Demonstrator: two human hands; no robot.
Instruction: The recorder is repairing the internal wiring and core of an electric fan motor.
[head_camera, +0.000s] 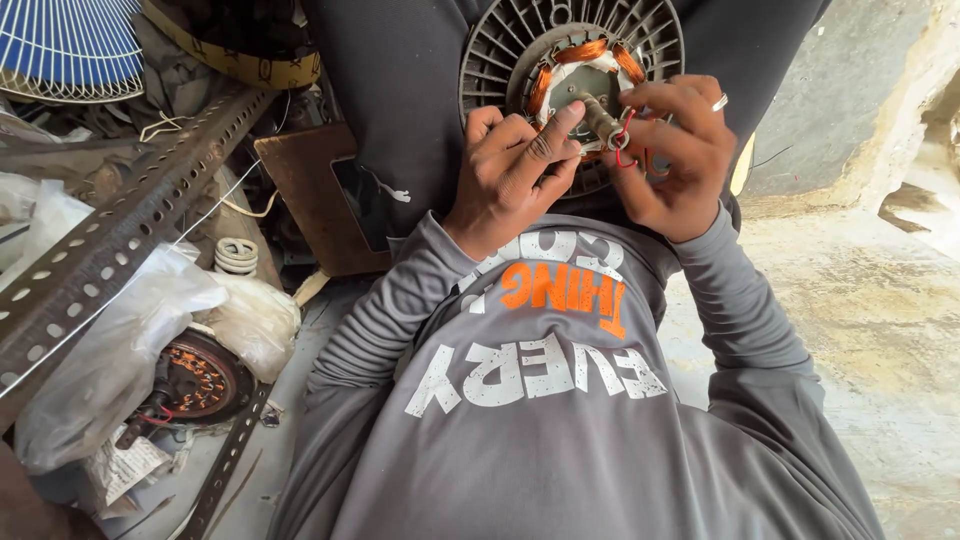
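You sat on a worn concrete floor (880, 300), clutter packed tight on your left: slotted metal bar (120, 235), plastic bags (120, 350), blue fan guard (65, 45). Open room only on the right. Fan motor (560, 60) rested against your lap. Left hand (510, 175) pressed its thumb on the shaft; right hand (675, 150) pinched a red wire (625, 140).

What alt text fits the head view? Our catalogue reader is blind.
Two bare hands, left hand and right hand, work a red wire at the copper windings of a grey fan motor; another motor lies lower left.
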